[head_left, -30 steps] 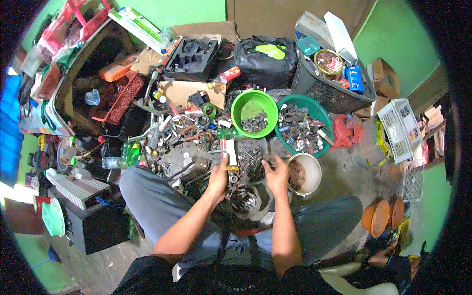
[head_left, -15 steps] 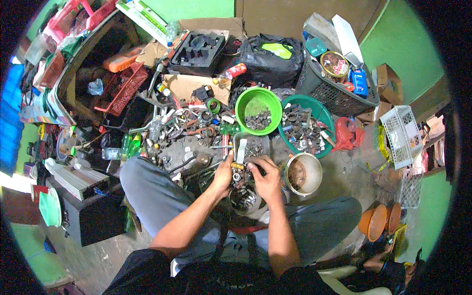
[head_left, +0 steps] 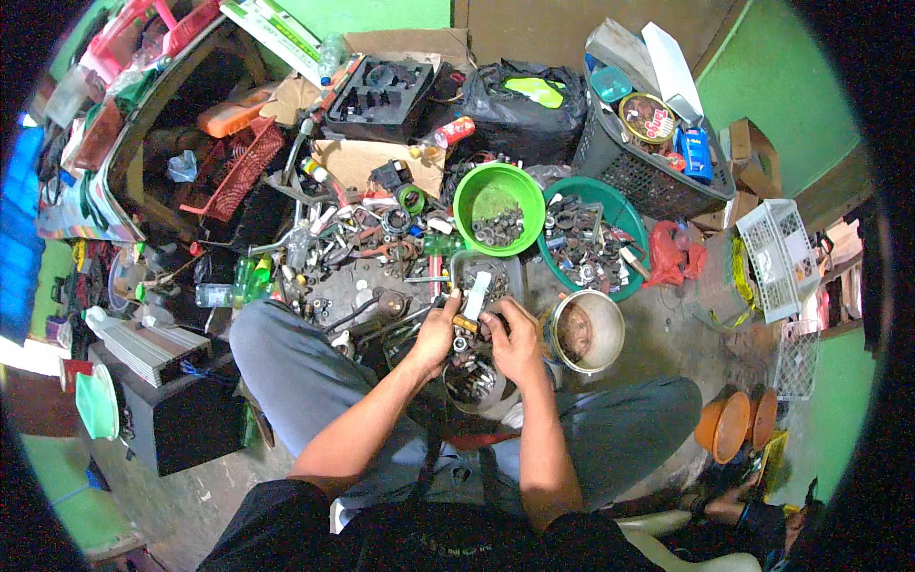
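Between my hands, above the pots of metal parts, is a small brass-coloured piece (head_left: 465, 323) with a pale strip (head_left: 477, 295) sticking up beside it. My left hand (head_left: 436, 340) pinches the left end of the piece, thumb uppermost. My right hand (head_left: 516, 341) is closed, its curled fingers at the right end; they partly hide what they grip. Right below is a round pot (head_left: 502, 404) with screws and bolts in it. A clear rectangular tub (head_left: 516, 275) with small metal parts lies just beyond my fingers.
Beyond the tub stand a bright green basin (head_left: 461, 225) of nuts and a dark green basin (head_left: 640, 229) of mixed hardware. A whitish bucket (head_left: 613, 334) is by my right hand. Loose tools and parts cover the floor at left. A black crate (head_left: 620, 162) stands at far right.
My right fingers have come closer to the brass-coloured piece and now meet its right end. The pale strip has tilted to the right and shows a broader face.
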Action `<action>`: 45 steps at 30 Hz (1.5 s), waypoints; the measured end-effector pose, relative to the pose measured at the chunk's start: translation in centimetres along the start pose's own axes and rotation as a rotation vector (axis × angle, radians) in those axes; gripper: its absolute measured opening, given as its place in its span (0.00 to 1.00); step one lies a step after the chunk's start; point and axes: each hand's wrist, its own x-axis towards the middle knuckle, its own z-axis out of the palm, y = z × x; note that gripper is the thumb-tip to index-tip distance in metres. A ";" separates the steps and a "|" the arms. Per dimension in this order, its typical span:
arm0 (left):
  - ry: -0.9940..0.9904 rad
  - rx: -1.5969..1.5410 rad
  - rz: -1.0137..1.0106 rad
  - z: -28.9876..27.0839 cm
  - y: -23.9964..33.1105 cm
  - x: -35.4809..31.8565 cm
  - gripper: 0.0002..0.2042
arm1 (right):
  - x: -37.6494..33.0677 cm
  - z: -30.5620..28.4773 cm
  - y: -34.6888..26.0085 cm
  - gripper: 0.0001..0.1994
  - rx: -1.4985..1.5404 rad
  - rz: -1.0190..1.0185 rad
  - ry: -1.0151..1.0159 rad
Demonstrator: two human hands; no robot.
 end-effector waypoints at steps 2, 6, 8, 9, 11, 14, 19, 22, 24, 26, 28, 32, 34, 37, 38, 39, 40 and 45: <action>0.046 0.020 0.034 0.2 -0.2 0.2 0.28 | -0.1 0.0 0.9 0.03 0.040 0.069 0.015; 0.067 -0.085 0.026 -0.1 -0.2 0.6 0.28 | -0.2 -0.4 1.9 0.04 0.259 0.178 0.094; 0.106 -0.185 0.017 -0.2 -0.3 1.0 0.30 | 0.2 -0.8 1.3 0.05 0.390 0.258 0.133; 0.067 -0.204 0.003 -0.5 -0.4 1.1 0.30 | 0.3 -1.0 1.0 0.05 0.393 0.305 0.142; 0.010 -0.247 -0.010 -0.9 -0.6 1.5 0.30 | 0.4 -1.3 1.9 0.06 0.244 0.240 0.169; -0.016 -0.336 -0.020 -1.0 -0.8 1.8 0.30 | 0.6 -1.5 2.0 0.07 -0.001 0.212 0.177; -0.093 -0.417 -0.098 -0.6 -0.6 1.9 0.27 | 0.7 -0.8 2.2 0.08 -0.024 0.152 0.219; -0.158 -0.492 -0.072 -0.9 -1.0 2.2 0.24 | 0.6 -0.6 1.7 0.07 0.019 0.180 0.148; -0.218 -0.538 -0.071 -1.2 -1.1 2.2 0.23 | 0.6 -0.7 0.4 0.06 0.001 0.158 0.114; -0.230 -0.588 -0.075 -0.9 -1.0 2.2 0.22 | 0.5 -0.8 0.3 0.08 0.027 0.138 0.080; -0.192 -0.586 -0.069 -1.1 -1.1 2.3 0.22 | 0.5 -0.7 0.3 0.06 -0.023 0.085 0.071; -0.204 -0.690 -0.056 -1.4 -1.6 2.8 0.23 | 0.4 -0.7 0.2 0.11 0.009 0.067 -0.078; -0.230 -0.696 -0.039 -1.5 -1.7 2.8 0.24 | 0.2 -0.7 -0.3 0.13 0.002 0.122 -0.158; -0.279 -0.685 -0.031 -1.5 -1.6 2.8 0.25 | 0.1 -0.5 0.1 0.17 -0.026 0.125 -0.193; -0.296 -0.678 -0.031 -1.6 -1.7 2.8 0.26 | 0.1 -0.5 0.1 0.18 -0.026 0.134 -0.208; -0.301 -0.683 -0.035 -1.7 -1.7 2.9 0.26 | 0.1 -0.3 0.3 0.18 -0.005 0.117 -0.180; -0.309 -0.688 -0.041 -1.7 -1.6 2.7 0.27 | -0.1 0.1 0.8 0.18 0.014 0.102 -0.150; -0.329 -0.695 -0.031 -1.5 -1.2 2.6 0.29 | 0.0 0.4 1.9 0.16 0.048 0.004 -0.040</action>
